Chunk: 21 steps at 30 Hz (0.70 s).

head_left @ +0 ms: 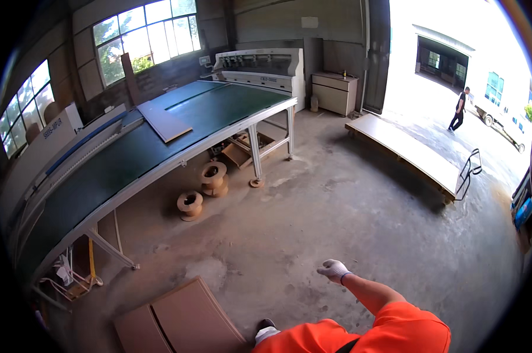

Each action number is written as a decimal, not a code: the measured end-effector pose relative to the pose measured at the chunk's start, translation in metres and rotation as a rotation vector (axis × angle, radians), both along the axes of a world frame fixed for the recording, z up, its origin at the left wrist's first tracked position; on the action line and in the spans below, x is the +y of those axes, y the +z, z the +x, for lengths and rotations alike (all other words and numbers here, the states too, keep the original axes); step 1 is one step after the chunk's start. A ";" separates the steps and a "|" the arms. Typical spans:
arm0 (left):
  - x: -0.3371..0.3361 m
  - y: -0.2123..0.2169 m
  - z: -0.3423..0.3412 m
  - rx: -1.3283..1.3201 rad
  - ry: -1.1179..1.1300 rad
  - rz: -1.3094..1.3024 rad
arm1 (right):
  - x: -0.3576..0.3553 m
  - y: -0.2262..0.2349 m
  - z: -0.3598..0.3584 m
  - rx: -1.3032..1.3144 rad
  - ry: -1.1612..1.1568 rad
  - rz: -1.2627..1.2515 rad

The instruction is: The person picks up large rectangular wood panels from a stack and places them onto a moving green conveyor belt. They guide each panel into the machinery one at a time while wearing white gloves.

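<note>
My right hand [334,271], in a white work glove with a dark band at the wrist, hangs over the bare concrete floor [289,235]. Its fingers are loosely bent and slightly apart, and I see nothing in them. My left hand is out of the picture. Nearest on the left, flat brown boards or cardboard sheets [189,315] lie beside my shoe [266,324]. Farther off to the right stands a low flatbed cart [410,150] with a pale top and a black handle. On the left, a pale panel [163,122] rests on a long green-topped machine table [113,159].
Brown spools [190,205] and an open carton [237,154] sit by the table legs. A white machine head [257,67] and a cabinet [334,93] stand at the back. Outside the wide doorway, a person [459,110] walks near a white truck [501,120].
</note>
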<state>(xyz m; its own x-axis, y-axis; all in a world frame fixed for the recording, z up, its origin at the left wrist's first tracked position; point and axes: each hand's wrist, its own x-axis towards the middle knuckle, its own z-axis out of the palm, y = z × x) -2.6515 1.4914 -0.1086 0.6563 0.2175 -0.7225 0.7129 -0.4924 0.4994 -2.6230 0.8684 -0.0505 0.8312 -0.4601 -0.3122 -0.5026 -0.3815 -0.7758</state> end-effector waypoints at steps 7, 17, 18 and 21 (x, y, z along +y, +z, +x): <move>-0.021 -0.011 0.231 0.087 -0.409 0.283 | -0.073 -0.140 -0.073 0.518 -0.407 0.039; -0.076 0.044 0.524 -0.502 0.029 0.076 | -0.115 -0.141 0.285 0.861 -0.066 -0.025; -0.059 0.057 0.549 -0.381 0.043 0.032 | -0.137 -0.149 0.347 0.829 0.044 -0.158; 0.001 0.068 0.628 -0.683 0.251 0.150 | -0.195 -0.142 0.531 0.423 0.268 -0.387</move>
